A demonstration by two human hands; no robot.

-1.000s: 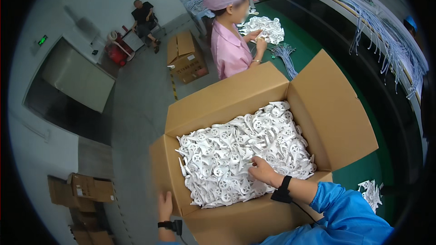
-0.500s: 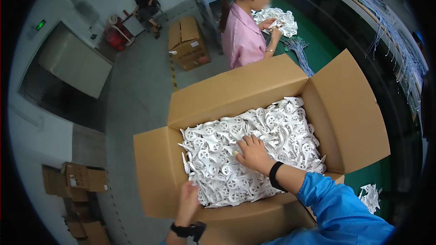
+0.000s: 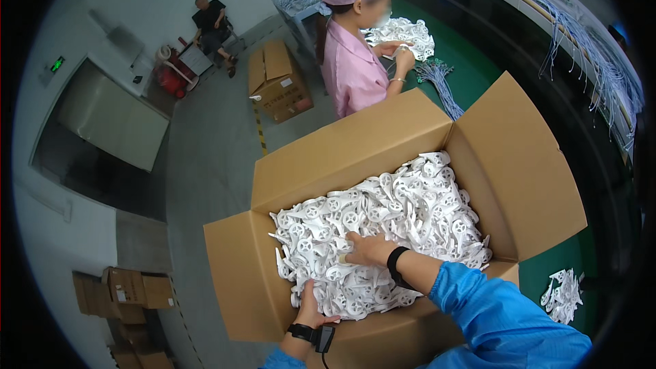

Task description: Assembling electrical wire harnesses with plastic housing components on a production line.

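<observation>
A large open cardboard box (image 3: 355,143) stands before me, filled with many small white plastic parts (image 3: 410,198), each with a spoked round end and a narrow arm. My right hand (image 3: 370,250) rests palm down on the middle of the pile; its thumb and forefinger are apart and the other fingers are partly hidden. At the box's near left corner my left hand (image 3: 311,311) is against the parts, thumb up and fingers stretched to the right. I see no part held clear of the pile by either hand.
A co-worker in pink (image 3: 355,61) handles something small at the green table (image 3: 465,61), beside white parts and a wire bundle (image 3: 443,89). More white parts (image 3: 563,296) lie right of my box. Another person (image 3: 212,27) sits far back. Closed cartons (image 3: 279,82) stand on the floor.
My left hand has moved from the box's left edge down and right onto the parts. My right hand has shifted slightly nearer and left, its fingers lower in the pile. The view has shifted slightly.
</observation>
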